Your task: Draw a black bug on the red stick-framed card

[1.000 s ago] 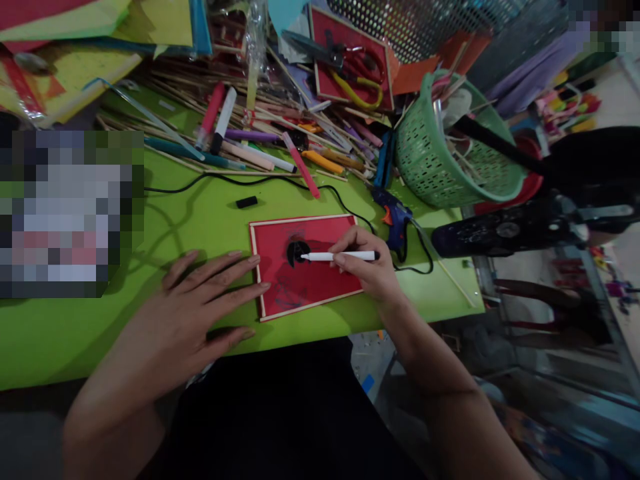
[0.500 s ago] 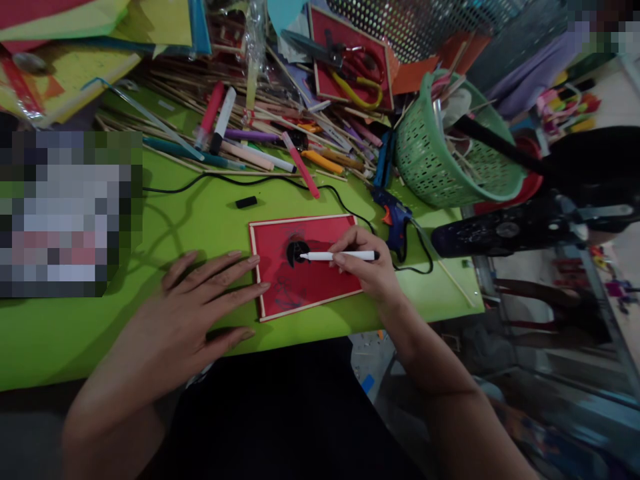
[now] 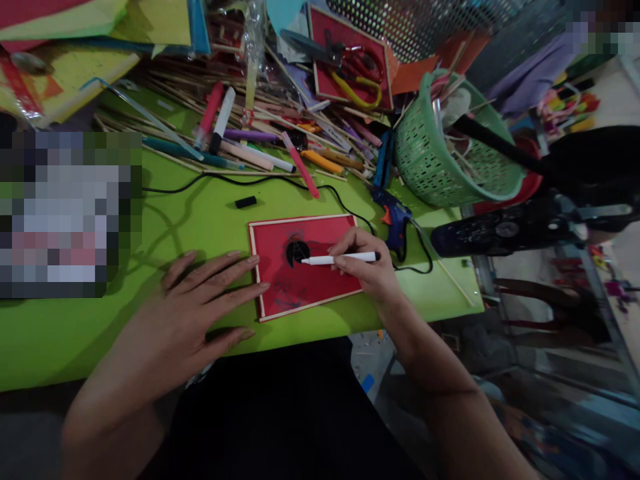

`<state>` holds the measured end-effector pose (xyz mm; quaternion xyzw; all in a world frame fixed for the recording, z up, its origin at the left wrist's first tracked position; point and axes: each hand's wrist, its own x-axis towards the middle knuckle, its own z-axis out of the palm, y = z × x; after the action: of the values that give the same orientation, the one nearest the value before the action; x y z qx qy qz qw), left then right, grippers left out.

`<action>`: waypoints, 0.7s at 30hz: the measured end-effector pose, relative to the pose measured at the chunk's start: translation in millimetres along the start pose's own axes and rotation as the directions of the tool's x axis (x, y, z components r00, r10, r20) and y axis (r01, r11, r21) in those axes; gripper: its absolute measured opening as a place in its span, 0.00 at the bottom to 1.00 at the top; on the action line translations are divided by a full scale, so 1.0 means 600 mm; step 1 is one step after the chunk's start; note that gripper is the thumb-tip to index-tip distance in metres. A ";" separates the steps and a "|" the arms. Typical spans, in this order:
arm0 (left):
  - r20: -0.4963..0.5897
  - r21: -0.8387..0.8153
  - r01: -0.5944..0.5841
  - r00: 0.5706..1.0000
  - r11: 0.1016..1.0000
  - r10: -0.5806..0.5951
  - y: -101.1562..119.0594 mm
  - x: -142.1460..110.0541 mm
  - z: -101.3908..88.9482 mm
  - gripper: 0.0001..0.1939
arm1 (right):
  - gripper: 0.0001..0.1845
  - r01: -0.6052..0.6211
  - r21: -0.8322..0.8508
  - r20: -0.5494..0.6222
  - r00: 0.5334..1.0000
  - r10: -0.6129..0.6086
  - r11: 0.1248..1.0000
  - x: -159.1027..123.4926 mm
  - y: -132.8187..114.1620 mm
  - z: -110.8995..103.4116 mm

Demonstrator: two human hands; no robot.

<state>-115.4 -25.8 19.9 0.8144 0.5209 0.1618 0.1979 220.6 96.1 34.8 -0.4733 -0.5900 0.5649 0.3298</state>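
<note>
A red card (image 3: 320,287) edged with thin pale sticks lies on the green tabletop in front of me. Near its middle is a round black patch (image 3: 295,252) with fine lines on it, and faint dark sketch marks show above and below. My right hand (image 3: 367,260) pinches a white marker (image 3: 323,260), its tip at the lower right edge of the black patch. Fingers spread, my left hand (image 3: 205,300) rests flat on the table with two fingertips on the card's left edge. A loose black marker cap (image 3: 245,202) lies up and left of the card.
Behind the card lie several markers (image 3: 223,120) and wooden sticks. A blue glue gun (image 3: 396,220) with a black cord sits to the right, beside a green basket (image 3: 425,147). Scissors (image 3: 350,67) rest on another red framed card at the back. Coloured paper is stacked back left.
The marker tip has slid slightly right and down along the black patch, and the marker's back end has tilted a little. My left hand and the card stay put.
</note>
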 end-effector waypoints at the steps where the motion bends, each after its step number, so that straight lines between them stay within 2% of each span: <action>1: 0.005 0.005 0.002 1.000 1.000 -0.002 -0.001 0.000 0.000 0.25 | 0.17 0.003 -0.007 -0.002 1.000 -0.003 1.000 0.000 -0.001 0.000; 10: -0.006 0.060 -0.032 0.999 0.998 0.033 -0.008 -0.001 0.005 0.26 | 0.16 0.007 0.001 0.021 1.000 -0.007 1.000 0.000 -0.004 0.000; 16: -0.010 -0.011 -0.005 1.000 1.000 0.005 -0.002 0.000 0.001 0.27 | 0.17 0.013 0.003 0.009 1.000 -0.013 1.000 0.000 -0.005 0.001; 21: 0.000 0.018 -0.032 0.999 0.999 0.032 -0.005 -0.002 0.002 0.25 | 0.15 0.016 0.027 0.020 1.000 -0.017 1.000 0.001 -0.005 0.002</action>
<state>-117.4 -25.7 17.3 0.8244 0.5093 0.1603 0.1878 218.5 96.2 37.7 -0.4581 -0.5895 0.5750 0.3346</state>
